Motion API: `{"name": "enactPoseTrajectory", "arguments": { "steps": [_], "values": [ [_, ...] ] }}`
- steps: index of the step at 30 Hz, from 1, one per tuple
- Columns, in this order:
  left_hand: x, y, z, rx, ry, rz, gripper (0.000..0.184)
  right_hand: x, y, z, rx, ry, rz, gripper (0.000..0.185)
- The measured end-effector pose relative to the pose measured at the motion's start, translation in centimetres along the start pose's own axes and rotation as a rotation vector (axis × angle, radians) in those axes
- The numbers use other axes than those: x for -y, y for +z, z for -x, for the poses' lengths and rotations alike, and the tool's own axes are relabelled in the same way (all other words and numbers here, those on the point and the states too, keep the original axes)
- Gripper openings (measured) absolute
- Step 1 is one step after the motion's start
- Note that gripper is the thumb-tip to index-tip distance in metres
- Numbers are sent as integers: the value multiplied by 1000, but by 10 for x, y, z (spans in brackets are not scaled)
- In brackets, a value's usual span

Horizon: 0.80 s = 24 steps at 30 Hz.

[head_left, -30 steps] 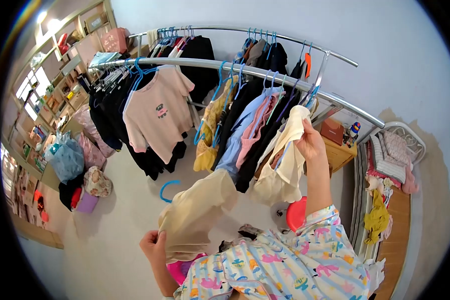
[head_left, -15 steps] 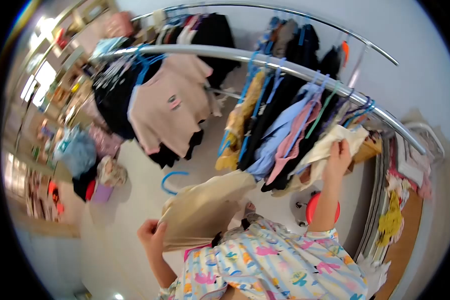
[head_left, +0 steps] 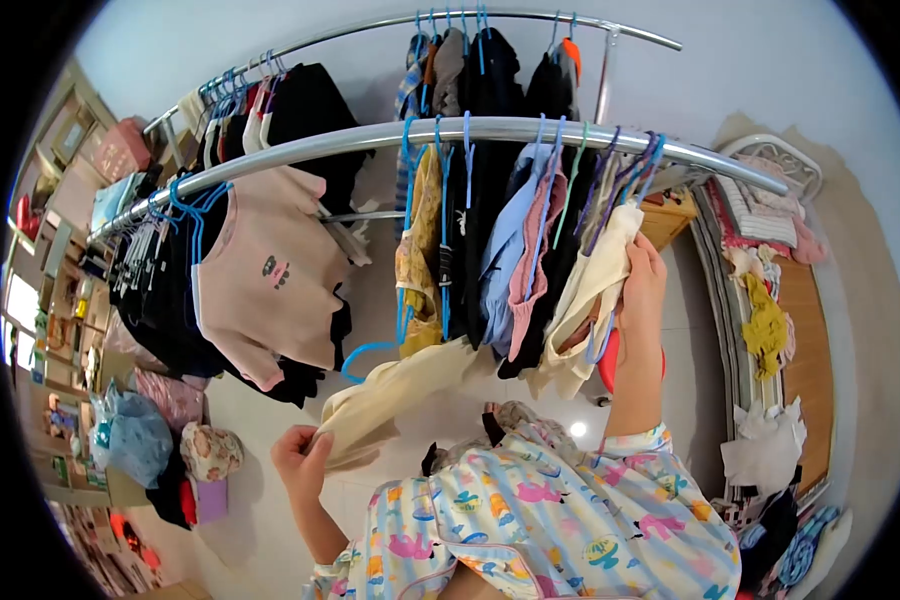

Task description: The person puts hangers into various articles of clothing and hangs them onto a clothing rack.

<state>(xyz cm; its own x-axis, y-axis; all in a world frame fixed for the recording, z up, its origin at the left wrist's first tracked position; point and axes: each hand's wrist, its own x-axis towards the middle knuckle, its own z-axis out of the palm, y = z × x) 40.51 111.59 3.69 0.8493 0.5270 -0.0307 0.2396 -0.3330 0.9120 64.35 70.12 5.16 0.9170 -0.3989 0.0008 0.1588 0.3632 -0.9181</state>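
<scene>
My left hand (head_left: 302,462) pinches the edge of a cream garment (head_left: 395,395), which stretches away toward the rack, with a blue hanger's hook (head_left: 365,358) sticking out above it. Whether that hanger is inside the garment I cannot tell. On the right, my right hand (head_left: 646,282) is closed on the side of a white sleeveless top (head_left: 595,300) hanging at the end of the row. Beside that top hang a pink strappy garment (head_left: 536,250), a light blue shirt (head_left: 505,270) and a yellow patterned garment (head_left: 422,240).
A metal rail (head_left: 370,140) crosses in front, with a pink sweatshirt (head_left: 270,265) at left. Behind it runs a second rail (head_left: 530,18) of clothes. Bags (head_left: 135,430) stand on the left floor. A red stool (head_left: 610,362) is partly hidden below my right forearm. A bed (head_left: 805,350) holds clothes.
The view has turned and levelled, so the rack sits straighter. The cream garment looks narrower and more folded in my left hand. My right hand still grips the white top.
</scene>
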Motion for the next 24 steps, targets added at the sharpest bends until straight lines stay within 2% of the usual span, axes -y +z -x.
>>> {"name": "enactPoseTrajectory", "arguments": {
  "steps": [4,7,10,11,14,15,18,20,22,24],
  "values": [
    [3,-8,-21,121,164,-14,10,6,-29,-10,146,1,-47,35],
    [5,-9,-30,217,188,-21,11,-8,-51,-23,171,17,-88,35],
    [4,-6,-32,287,187,23,12,-45,-86,-52,76,-373,736,35],
    [2,-4,-32,301,181,40,12,-34,-81,-42,69,-353,870,28],
    [6,-3,-32,311,247,-6,12,-34,-55,7,-305,-854,1317,31],
    [9,-3,-32,320,222,38,14,-29,-39,30,-339,-867,1248,33],
    [12,-10,-29,294,235,-68,15,-31,8,109,-98,-951,964,33],
    [10,-19,-27,267,227,-39,15,-63,16,148,348,-634,754,31],
    [14,-34,-27,254,225,-16,15,-74,54,188,643,-556,646,26],
    [21,-50,-29,240,226,5,13,-75,81,209,688,-714,778,23]
  ]
}}
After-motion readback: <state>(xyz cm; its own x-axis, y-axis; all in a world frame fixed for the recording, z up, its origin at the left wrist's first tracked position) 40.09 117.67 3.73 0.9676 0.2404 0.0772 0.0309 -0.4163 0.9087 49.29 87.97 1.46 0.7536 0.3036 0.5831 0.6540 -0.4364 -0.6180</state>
